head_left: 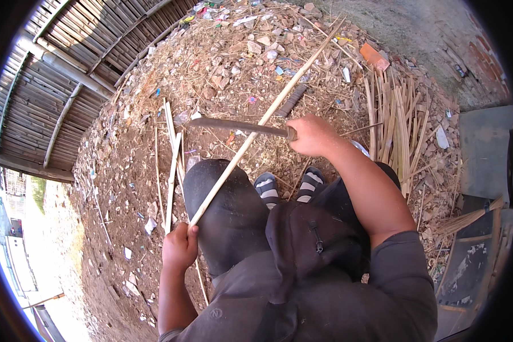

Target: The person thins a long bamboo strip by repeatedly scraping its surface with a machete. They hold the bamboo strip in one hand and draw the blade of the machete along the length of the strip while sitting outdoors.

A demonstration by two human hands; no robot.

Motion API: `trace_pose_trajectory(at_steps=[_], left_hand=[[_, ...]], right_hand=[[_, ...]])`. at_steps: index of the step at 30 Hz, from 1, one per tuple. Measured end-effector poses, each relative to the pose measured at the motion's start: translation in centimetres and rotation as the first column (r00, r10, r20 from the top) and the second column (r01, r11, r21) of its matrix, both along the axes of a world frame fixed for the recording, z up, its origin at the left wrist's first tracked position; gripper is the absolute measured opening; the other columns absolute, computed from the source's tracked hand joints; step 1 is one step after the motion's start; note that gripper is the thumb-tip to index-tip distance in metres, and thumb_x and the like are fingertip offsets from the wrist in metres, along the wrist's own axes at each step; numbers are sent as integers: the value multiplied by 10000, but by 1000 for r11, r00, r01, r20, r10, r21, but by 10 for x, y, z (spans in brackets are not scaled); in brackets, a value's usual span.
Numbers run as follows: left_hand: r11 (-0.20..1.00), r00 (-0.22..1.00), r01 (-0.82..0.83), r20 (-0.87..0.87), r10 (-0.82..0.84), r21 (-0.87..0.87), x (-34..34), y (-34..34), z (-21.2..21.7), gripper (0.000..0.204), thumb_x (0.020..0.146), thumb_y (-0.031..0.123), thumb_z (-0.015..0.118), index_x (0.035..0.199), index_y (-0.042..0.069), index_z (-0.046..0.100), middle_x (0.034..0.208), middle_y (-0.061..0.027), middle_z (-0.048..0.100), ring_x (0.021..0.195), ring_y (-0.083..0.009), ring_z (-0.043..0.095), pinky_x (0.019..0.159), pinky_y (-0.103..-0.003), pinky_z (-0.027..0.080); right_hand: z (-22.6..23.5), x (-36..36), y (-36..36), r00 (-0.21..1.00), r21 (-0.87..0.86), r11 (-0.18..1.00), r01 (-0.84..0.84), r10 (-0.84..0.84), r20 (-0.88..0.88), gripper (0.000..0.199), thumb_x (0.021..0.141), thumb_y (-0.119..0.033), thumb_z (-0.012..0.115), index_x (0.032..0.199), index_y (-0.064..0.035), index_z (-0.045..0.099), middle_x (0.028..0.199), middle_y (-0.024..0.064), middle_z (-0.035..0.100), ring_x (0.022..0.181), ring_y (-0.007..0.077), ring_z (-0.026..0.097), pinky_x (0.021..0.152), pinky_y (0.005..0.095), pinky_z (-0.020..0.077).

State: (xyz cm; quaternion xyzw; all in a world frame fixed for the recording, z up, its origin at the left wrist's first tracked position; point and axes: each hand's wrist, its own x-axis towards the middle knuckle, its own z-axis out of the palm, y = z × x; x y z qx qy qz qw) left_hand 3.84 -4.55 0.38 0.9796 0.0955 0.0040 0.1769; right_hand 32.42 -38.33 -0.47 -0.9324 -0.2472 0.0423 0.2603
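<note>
My left hand point(180, 248) is closed round the near end of a long pale bamboo stick point(227, 175). The stick slants up across my left thigh toward the far right of the ground. In my right hand point(312, 135) is the handle of a machete point(228, 123), its dark blade pointing left. The blade crosses the stick near its middle, beyond my knees; whether it cuts into the wood I cannot tell. Most of the handle is hidden in my fist.
Split bamboo strips point(402, 125) lie heaped at the right, near an orange brick point(374, 57). More strips point(172, 176) lie left of my leg. A dark ridged rod point(292, 101) rests beyond the machete. A bamboo wall point(68, 74) stands far left; rubble and litter cover the ground.
</note>
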Motion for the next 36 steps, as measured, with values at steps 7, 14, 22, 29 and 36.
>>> trace_pose_trajectory(at_steps=[7,14,22,29,36], left_hand=[[999,998,-31,-51,30,-18,6,1,3,378,1011,353,549,790,48,515,632,-225,589,622,-477,596,549,-546,448],[1000,999,-21,-25,21,0,1,2,-2,393,1013,357,551,780,44,502,628,-220,590,621,-462,604,542,-534,450],[998,998,-51,-43,52,30,2,-3,-4,390,1016,357,546,787,45,495,666,-231,604,634,-472,606,543,-529,455],[999,999,-33,-11,34,40,6,-6,-1,381,1003,359,560,789,48,502,654,-231,601,640,-472,609,557,-551,457],[997,999,-36,-24,38,70,1,-1,0,394,1003,376,556,784,52,509,646,-217,603,640,-467,612,554,-549,455]], right_hand=[[-2,21,-10,968,-104,994,-25,-1,-249,227,754,-220,661,933,-91,712,871,184,703,880,375,688,774,492,542],[19,-9,19,978,-218,957,-191,167,-121,246,728,-225,661,931,-93,708,865,177,708,875,402,680,768,486,541],[-7,-8,15,992,3,994,-107,107,-72,175,749,-192,657,861,-57,659,775,179,676,789,386,676,703,509,519],[16,13,-12,959,-76,990,115,-131,-252,242,798,-204,629,992,-99,728,927,198,715,914,403,681,822,495,545],[19,-23,19,987,-112,984,-141,130,-98,180,734,-204,671,857,-73,684,810,179,685,828,388,675,733,480,535]])
